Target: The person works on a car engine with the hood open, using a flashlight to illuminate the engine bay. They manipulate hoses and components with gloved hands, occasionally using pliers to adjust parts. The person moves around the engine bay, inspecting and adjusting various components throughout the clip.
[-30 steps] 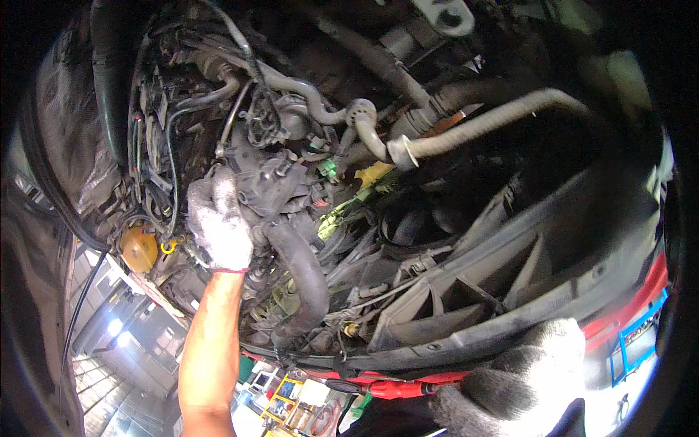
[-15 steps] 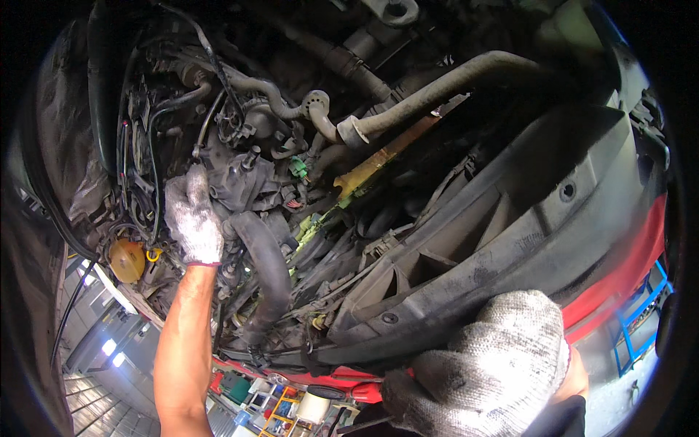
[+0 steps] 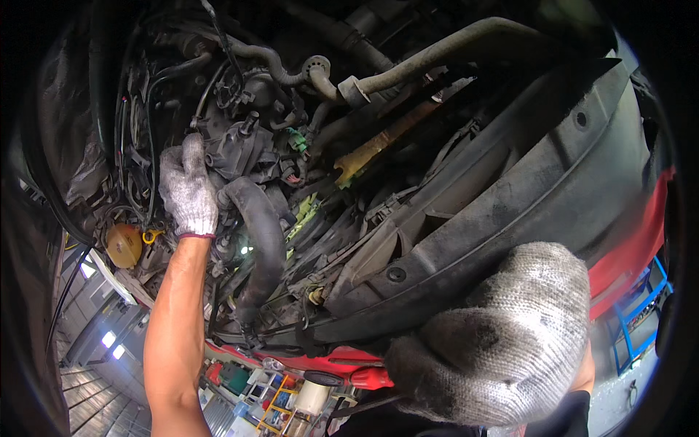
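Observation:
My left hand (image 3: 188, 191), in a pale knit work glove, reaches into an engine bay. Its fingers are curled beside a black ribbed housing (image 3: 240, 149), fingertips at the lower end of a thin dark line (image 3: 202, 109). Whatever lies inside that grasp is hidden. A thick black hose (image 3: 263, 244) curves just right of this wrist. Close to the camera, my right hand (image 3: 502, 342) is closed in a soiled glove, in front of the black plastic trim (image 3: 495, 255). Its contents cannot be made out.
A grey metal pipe (image 3: 429, 58) crosses the upper middle, above a yellowish bar (image 3: 371, 149). Loose black cables and a round amber reservoir (image 3: 124, 245) lie at left. Red bodywork (image 3: 633, 240) edges the bay; beyond are a blue frame (image 3: 641, 320) and shelving (image 3: 273, 408).
The view has shifted, so the engine parts sit higher in the picture. My left hand stays at the same spot by the housing. My right fist appears higher and slightly larger.

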{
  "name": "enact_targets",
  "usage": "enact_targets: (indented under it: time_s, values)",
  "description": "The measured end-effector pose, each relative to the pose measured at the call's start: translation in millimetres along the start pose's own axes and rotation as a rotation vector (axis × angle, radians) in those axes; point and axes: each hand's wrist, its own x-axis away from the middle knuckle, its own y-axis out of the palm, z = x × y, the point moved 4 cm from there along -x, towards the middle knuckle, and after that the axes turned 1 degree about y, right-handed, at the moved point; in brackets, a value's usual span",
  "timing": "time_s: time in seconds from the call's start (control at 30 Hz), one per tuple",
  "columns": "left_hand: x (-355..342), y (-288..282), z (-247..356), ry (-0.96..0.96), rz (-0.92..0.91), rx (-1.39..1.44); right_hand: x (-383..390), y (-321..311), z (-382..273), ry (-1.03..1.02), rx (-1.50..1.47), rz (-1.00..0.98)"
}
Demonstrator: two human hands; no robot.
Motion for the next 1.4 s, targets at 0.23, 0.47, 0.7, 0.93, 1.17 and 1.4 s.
enact_targets:
  time_s: [0.23,0.47,0.7,0.93,1.17,1.4]
  values:
    - [-2,3,-7,0.006,-0.025,0.099,4,-2,0,0.023,0.01,-0.016]
    - [0,1,-2,0.027,-0.02,0.049,-1,-5,-2,0.017,0.021,-0.002]
    - [0,3,-6,-0.003,-0.013,0.059,1,-10,0,0.03,0.035,0.003]
    - [1,0,-2,0.04,-0.007,0.017,5,-14,3,0.117,0.022,-0.001]
    - [-1,4,-8,0.014,-0.019,-0.011,-3,-22,-2,0.053,0.096,0.014]
    - [0,3,-2,0.019,-0.019,0.093,-17,-14,-2,-0.005,0.158,0.013]
